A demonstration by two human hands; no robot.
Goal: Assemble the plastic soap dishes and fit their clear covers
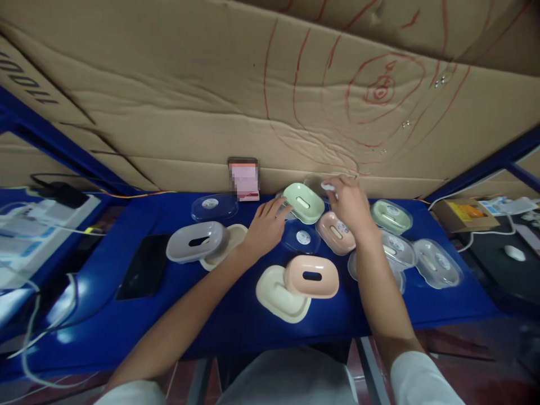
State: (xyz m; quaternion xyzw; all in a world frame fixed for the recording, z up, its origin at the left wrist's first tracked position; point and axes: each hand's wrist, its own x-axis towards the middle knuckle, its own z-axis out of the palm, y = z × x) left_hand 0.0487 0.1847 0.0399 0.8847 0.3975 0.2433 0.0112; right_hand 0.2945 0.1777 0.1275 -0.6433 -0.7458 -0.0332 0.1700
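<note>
At the back of the blue table, a green oval dish [310,209] with a slot lies between my hands. My left hand [268,221] is at its left edge, fingers apart over a clear piece. To its right, my right hand [346,203] has its fingers bent around a small white thing at a clear lid [315,183]. A pink dish [333,239] lies below my right hand. A clear lid with a round label [301,238] sits in front of the green dish. Nearer me, a peach dish [324,281] rests partly on a cream tray [280,304].
On the left are a grey dish [194,233] on a cream tray [231,241], a clear lid [215,209] and a black tablet [144,267]. A phone [245,181] leans on the cardboard wall. Lidded dishes [436,264] stand at the right.
</note>
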